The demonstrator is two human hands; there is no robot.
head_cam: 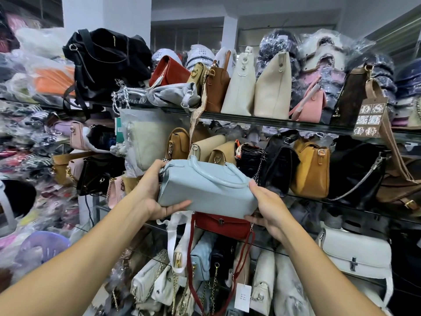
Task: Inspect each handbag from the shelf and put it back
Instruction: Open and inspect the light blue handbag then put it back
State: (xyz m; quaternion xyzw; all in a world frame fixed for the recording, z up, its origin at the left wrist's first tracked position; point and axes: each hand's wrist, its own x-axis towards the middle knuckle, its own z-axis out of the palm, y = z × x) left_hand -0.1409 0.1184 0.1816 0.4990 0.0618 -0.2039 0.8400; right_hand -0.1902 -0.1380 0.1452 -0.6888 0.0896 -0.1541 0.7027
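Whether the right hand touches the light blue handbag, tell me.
Touching. The head view shows the right hand gripping the light blue handbag at its right end, thumb above, fingers below.

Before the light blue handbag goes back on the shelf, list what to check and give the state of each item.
1. The left hand grips the left end of the light blue handbag: ok.
2. The right hand grips its lower right end, thumb on the front and fingers underneath: ok.
3. Both handles lie flat over the bag's top, caught on nothing: ok.
4. The bag is held in the air in front of the middle glass shelf: ok.
5. A free slot on that shelf: cannot tell, the bag hides the spot behind it.
6. Zip closed: cannot tell, it is not visible.
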